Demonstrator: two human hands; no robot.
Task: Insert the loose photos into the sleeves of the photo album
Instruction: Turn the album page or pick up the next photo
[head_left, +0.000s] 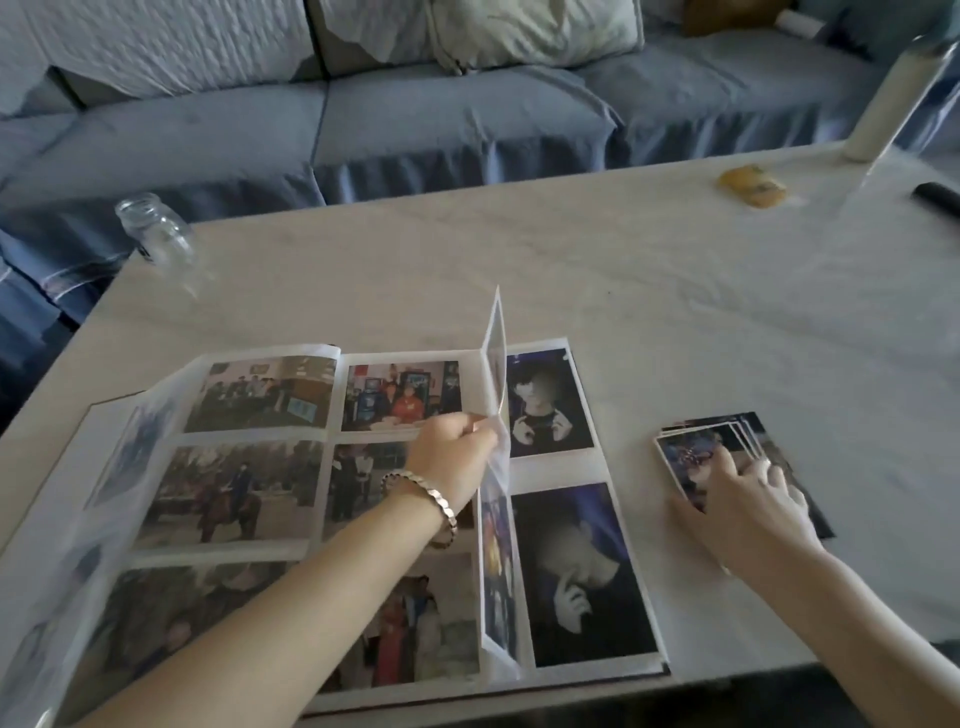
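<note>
— Where's the album (234, 493)?
— One, open at the surface's (623, 286) near edge. Left hand (457, 452) pinches one page (497, 358) upright.
— The photos (685, 457)?
— One fanned stack right of it, apart; right hand (753, 499) grips it. Beyond, bare room up to one jar (156, 228) at the far left corner.

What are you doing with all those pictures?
A person is filling a photo album that lies open on the table. The left hand pinches a clear sleeve page and holds it upright. The right hand grips a stack of loose photos lying on the table just right of the album. Both open pages already hold photos.
</note>
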